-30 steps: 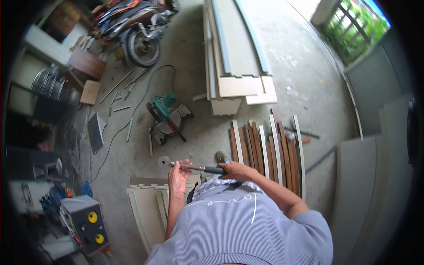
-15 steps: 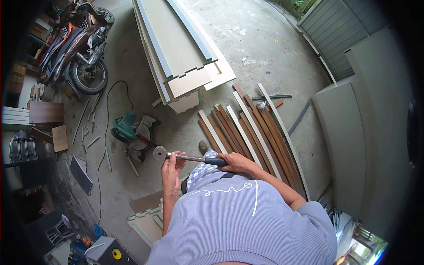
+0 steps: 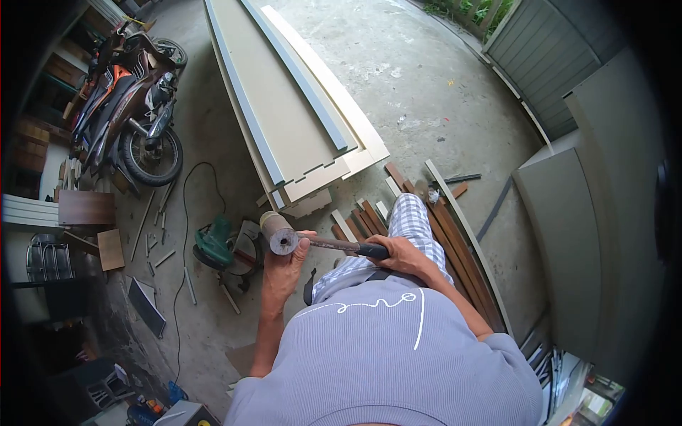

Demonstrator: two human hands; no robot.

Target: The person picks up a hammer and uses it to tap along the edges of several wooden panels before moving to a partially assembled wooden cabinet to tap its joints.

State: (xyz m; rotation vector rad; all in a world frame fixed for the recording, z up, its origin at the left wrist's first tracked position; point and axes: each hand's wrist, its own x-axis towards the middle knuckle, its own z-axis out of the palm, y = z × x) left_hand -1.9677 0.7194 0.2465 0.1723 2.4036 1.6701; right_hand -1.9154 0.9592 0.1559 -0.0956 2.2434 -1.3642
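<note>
A mallet (image 3: pixel 332 245) with a thick cylindrical head and a black grip lies across the front of my body. My right hand (image 3: pixel 401 255) is wrapped round the black grip. Close behind the head, my left hand (image 3: pixel 284 271) supports the mallet at its neck, thumb up against it. The flat round face of the head, with a dark hole in its centre, is turned toward me. Part of my left fingers is hidden behind the head and shaft.
Ahead stands a stack of long pale panels (image 3: pixel 284 92) with grey-blue strips. Brown and white wood strips (image 3: pixel 462 241) lie by my right leg. A green miter saw (image 3: pixel 217 245) with a cord sits left on the concrete floor. A motorcycle (image 3: pixel 131 106) is parked far left.
The mallet's head has turned so its face points more toward me. My leg in checked trousers has come forward over the wood strips, and the view has shifted.
</note>
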